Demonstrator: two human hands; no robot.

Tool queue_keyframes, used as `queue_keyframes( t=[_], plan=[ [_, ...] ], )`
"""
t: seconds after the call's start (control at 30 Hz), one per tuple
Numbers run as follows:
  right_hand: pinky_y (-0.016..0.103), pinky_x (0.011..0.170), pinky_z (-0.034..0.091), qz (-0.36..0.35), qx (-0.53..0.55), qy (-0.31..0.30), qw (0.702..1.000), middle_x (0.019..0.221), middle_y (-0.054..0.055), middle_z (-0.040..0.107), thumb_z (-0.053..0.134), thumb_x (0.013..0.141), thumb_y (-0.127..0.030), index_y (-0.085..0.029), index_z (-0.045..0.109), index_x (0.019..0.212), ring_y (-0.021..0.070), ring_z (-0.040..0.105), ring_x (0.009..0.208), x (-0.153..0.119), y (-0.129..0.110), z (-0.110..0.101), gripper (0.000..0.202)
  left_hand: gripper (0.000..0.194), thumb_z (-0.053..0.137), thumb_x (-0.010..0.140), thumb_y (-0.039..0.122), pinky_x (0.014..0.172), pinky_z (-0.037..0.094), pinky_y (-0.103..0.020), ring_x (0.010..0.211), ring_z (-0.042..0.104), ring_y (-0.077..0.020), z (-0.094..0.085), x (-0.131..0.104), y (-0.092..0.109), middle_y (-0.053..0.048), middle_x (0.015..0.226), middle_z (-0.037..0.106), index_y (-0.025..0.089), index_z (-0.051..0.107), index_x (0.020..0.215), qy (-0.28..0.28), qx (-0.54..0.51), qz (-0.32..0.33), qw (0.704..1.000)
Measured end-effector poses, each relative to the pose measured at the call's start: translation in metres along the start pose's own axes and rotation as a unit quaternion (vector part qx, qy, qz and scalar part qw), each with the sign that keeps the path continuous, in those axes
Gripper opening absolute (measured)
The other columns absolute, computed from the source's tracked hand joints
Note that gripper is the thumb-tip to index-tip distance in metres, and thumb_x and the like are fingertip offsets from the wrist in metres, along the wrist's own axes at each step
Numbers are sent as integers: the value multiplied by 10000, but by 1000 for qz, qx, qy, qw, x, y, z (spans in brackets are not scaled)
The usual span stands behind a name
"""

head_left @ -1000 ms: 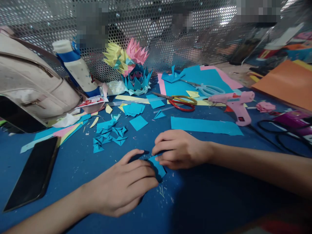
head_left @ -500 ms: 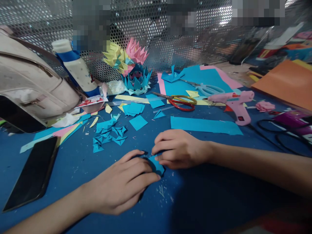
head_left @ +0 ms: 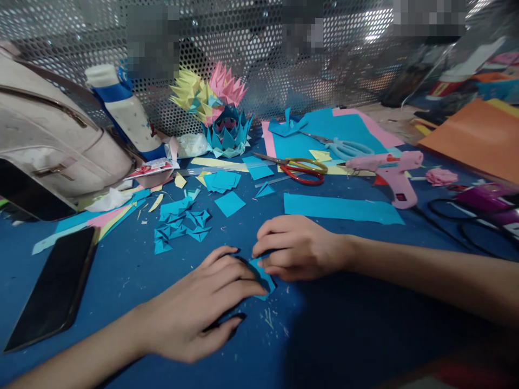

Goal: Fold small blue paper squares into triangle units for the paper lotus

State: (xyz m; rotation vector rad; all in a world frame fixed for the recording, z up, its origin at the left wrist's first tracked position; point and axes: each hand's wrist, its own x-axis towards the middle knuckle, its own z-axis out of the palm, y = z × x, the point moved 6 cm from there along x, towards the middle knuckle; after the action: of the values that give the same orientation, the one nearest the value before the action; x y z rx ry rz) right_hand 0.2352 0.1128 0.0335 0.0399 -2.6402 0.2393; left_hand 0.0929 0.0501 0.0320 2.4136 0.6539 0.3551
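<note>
A small piece of blue paper [head_left: 266, 279] lies on the blue tabletop between my hands, partly hidden by fingers. My left hand [head_left: 203, 305] rests over its left part, fingers stretched flat and thumb apart. From the upper right, the curled fingers of my right hand [head_left: 298, 248] pinch the paper's edge. Beyond them sit a cluster of folded blue paper pieces [head_left: 178, 221] and a flat blue square [head_left: 230, 204]. A blue paper strip [head_left: 340, 209] lies just past my right hand.
A pink glue gun [head_left: 399, 175], red-and-yellow scissors [head_left: 302, 168] and light blue scissors [head_left: 351, 147] lie at the back right. Folded paper flowers [head_left: 227, 129] stand by the perforated metal panel. To the left are a phone [head_left: 54, 286], a bottle [head_left: 130, 119] and a bag [head_left: 60, 129].
My left thumb has moved away from the other fingers, toward me. The left fingers have shifted slightly across the paper. My right hand has hardly moved.
</note>
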Motion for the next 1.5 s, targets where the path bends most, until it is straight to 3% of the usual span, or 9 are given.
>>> queue_keyframes(
  t=[0.27, 0.37, 0.47, 0.7, 0.87, 0.97, 1.17, 1.3, 1.5],
  plan=[
    [303, 782, 461, -6, 20, 6, 1000, 1004, 42, 714, 571, 962, -246, -164, 656, 847, 170, 573, 947, 1, 1, -1, 165, 413, 426, 953, 99, 1191, 258, -444, 1144, 586, -187, 0, -4, 3, -80, 1203, 667, 163, 467, 1359, 25, 14, 59, 998],
    [308, 739, 454, -26, 41, -2, 999, 984, 35, 718, 590, 941, -236, -173, 659, 850, 169, 565, 906, 2, -2, -2, 131, 334, 361, 1053, 261, 1179, 274, -428, 1046, 642, -184, -4, -4, 8, -78, 1081, 729, 137, 519, 1319, 58, 41, 96, 993],
    [322, 721, 434, -49, 68, -15, 996, 953, 27, 713, 588, 933, -238, -177, 654, 820, 168, 554, 872, 3, -6, -2, 144, 433, 261, 1087, 373, 1186, 258, -417, 968, 681, -169, -6, -5, 10, -73, 1011, 754, 128, 588, 1233, 87, 71, 118, 987],
    [337, 678, 373, -80, 111, -24, 990, 740, 18, 615, 547, 932, -272, -190, 627, 741, 171, 529, 798, 2, -12, 0, 223, 508, 240, 1084, 384, 1181, 263, -440, 923, 705, -184, -7, -10, 8, -64, 897, 761, 110, 667, 1094, 175, 111, 124, 970],
    [331, 658, 344, -63, 123, -34, 990, 627, 7, 547, 502, 945, -256, -191, 550, 632, 164, 484, 713, 3, -10, 3, 323, 496, 251, 1084, 348, 1181, 252, -463, 900, 707, -192, -8, -11, 12, -55, 885, 760, 99, 679, 1058, 176, 187, 116, 959],
    [317, 643, 328, -16, 101, -29, 994, 621, 5, 548, 495, 971, -271, -187, 530, 604, 152, 447, 675, 3, -6, 3, 378, 503, 260, 1081, 355, 1181, 256, -479, 945, 691, -211, -6, -12, 14, -61, 917, 753, 101, 691, 1032, 179, 222, 123, 951],
    [260, 635, 312, 197, 75, -7, 977, 725, -2, 578, 587, 956, -310, -171, 648, 845, 127, 468, 719, 1, 18, 3, 188, 357, 464, 1031, 358, 1150, 336, -412, 991, 657, -212, 12, -11, 17, -68, 1061, 733, 100, 686, 1137, 128, 317, 126, 931],
    [262, 658, 310, 219, 92, -44, 970, 750, -9, 568, 652, 900, -311, -172, 622, 820, 125, 461, 723, 1, 17, 10, 164, 339, 501, 1018, 332, 1117, 384, -415, 1084, 638, -239, 18, -13, 22, -95, 1173, 713, 81, 679, 1160, 139, 366, 106, 914],
    [276, 694, 331, 244, 126, -53, 960, 799, 10, 620, 581, 956, -295, -182, 626, 827, 144, 496, 783, -1, 19, 13, 177, 350, 513, 1012, 352, 1224, 223, -447, 1168, 604, -231, 20, -13, 20, -77, 1256, 682, 98, 664, 1200, 142, 363, 74, 918]
  ],
)
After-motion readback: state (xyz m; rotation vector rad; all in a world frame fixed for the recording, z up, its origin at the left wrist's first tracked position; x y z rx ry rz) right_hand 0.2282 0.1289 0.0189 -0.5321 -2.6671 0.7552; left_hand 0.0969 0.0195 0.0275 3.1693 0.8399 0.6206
